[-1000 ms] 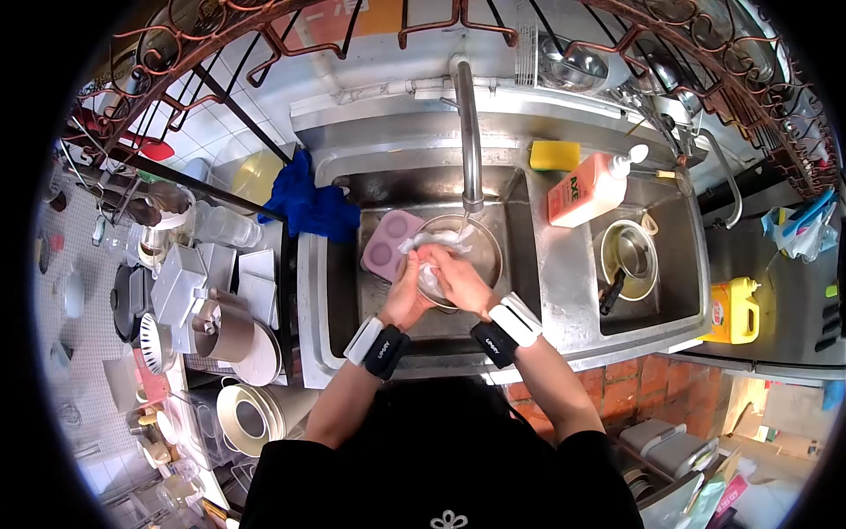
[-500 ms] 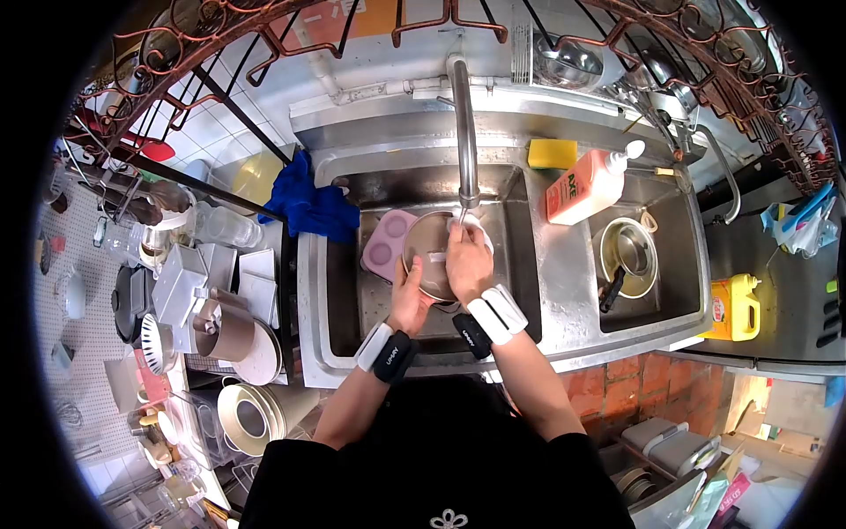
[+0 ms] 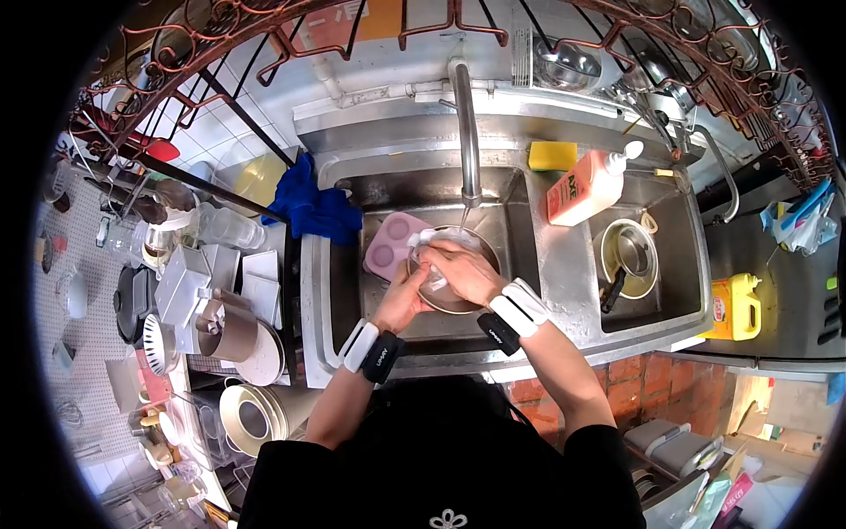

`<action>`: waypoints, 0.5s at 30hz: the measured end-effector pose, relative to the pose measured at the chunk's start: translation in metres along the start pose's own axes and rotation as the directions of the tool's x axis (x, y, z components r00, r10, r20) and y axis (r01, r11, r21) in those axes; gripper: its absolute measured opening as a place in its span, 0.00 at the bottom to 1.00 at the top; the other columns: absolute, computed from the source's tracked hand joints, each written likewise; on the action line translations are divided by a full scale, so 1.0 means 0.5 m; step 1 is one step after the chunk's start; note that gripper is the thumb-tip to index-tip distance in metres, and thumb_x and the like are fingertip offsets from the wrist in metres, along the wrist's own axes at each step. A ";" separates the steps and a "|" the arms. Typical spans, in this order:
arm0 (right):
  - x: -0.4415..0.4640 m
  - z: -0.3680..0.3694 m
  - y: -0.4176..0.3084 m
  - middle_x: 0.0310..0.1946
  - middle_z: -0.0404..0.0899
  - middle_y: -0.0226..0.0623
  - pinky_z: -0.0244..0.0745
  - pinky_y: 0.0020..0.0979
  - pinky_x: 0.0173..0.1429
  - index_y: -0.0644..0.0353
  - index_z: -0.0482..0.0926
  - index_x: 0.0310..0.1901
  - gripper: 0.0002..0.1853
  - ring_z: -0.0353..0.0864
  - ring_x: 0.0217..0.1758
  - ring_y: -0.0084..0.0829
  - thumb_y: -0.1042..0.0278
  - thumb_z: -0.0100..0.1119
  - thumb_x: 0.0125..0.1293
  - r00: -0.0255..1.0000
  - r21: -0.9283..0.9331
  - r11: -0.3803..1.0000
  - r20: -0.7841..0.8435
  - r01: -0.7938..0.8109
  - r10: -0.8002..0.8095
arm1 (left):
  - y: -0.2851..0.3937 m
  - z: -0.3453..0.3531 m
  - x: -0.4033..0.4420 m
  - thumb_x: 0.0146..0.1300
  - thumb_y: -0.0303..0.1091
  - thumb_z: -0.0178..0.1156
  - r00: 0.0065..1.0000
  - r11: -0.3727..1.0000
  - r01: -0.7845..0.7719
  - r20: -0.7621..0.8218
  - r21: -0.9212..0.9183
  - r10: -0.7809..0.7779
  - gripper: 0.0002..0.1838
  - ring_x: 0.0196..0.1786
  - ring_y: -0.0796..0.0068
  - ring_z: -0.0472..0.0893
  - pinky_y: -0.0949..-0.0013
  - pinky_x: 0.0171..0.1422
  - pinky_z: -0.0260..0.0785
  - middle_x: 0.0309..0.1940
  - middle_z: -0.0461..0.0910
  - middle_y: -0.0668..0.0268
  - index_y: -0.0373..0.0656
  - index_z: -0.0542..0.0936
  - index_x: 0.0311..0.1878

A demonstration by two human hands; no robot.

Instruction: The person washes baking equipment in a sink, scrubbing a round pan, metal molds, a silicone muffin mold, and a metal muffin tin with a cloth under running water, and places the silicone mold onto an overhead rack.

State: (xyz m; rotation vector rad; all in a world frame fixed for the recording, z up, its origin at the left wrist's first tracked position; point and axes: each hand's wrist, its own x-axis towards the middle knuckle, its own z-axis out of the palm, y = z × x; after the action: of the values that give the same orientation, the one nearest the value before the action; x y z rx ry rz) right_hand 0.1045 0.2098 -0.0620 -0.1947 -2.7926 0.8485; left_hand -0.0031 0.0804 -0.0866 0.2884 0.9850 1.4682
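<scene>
A round metal pan (image 3: 486,249) is tilted in the large sink basin under the faucet (image 3: 470,141), from which a thin stream of water runs. My left hand (image 3: 402,297) grips the pan's left rim, thumb on the inner side. Pressed over a white cloth (image 3: 434,236) inside the pan is my right hand (image 3: 467,271), its fingers together and reaching toward the left rim. Part of the cloth is hidden beneath the fingers. Just left of the pan, a pink muffin mould (image 3: 388,249) lies in the same basin.
A yellow sponge (image 3: 552,156) and a pump bottle (image 3: 586,189) stand on the ledge at right. The small basin (image 3: 665,238) holds a pot. Blue gloves (image 3: 322,207) hang at the left edge. A wire rack (image 3: 388,13) spans overhead.
Since half a second ago, my right hand has moved left and down with the cloth, from the pan's far right side toward my left hand. The pan has shifted slightly right.
</scene>
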 end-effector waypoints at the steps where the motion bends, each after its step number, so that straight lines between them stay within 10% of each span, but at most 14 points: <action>1: 0.003 0.003 0.000 0.53 0.69 0.41 0.66 0.38 0.57 0.53 0.68 0.49 0.17 0.70 0.55 0.42 0.73 0.47 0.56 0.998 -0.045 0.998 -0.029 -0.051 0.050 | -0.002 0.000 0.000 0.68 0.42 0.46 0.999 0.999 -0.014 -0.040 0.038 0.016 0.23 0.52 0.64 0.75 0.58 0.45 0.77 0.56 0.65 0.59 0.47 0.55 0.62; 8: 0.026 0.047 0.022 0.43 0.77 0.37 0.69 0.34 0.50 0.59 0.70 0.44 0.12 0.73 0.51 0.34 0.69 0.45 0.58 0.920 -0.444 0.822 -0.322 -0.357 0.226 | -0.025 0.014 0.007 0.67 0.40 0.47 0.954 0.973 -0.199 -0.205 0.119 0.220 0.23 0.52 0.64 0.74 0.58 0.44 0.77 0.55 0.66 0.61 0.46 0.55 0.62; 15: -0.029 0.071 0.009 0.33 0.79 0.36 0.68 0.35 0.48 0.57 0.73 0.35 0.08 0.75 0.44 0.33 0.67 0.47 0.57 0.922 -0.473 0.793 -0.150 -0.383 0.356 | -0.041 -0.005 0.011 0.67 0.42 0.47 0.916 0.966 -0.248 -0.339 -0.066 0.212 0.22 0.51 0.64 0.75 0.57 0.44 0.77 0.52 0.69 0.61 0.45 0.57 0.59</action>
State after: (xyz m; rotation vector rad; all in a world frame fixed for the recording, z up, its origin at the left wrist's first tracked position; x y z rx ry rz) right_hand 0.1100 0.1917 -0.0955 -0.8597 -2.9048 0.1511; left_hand 0.0080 0.0815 -0.1046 0.0803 1.1627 1.8206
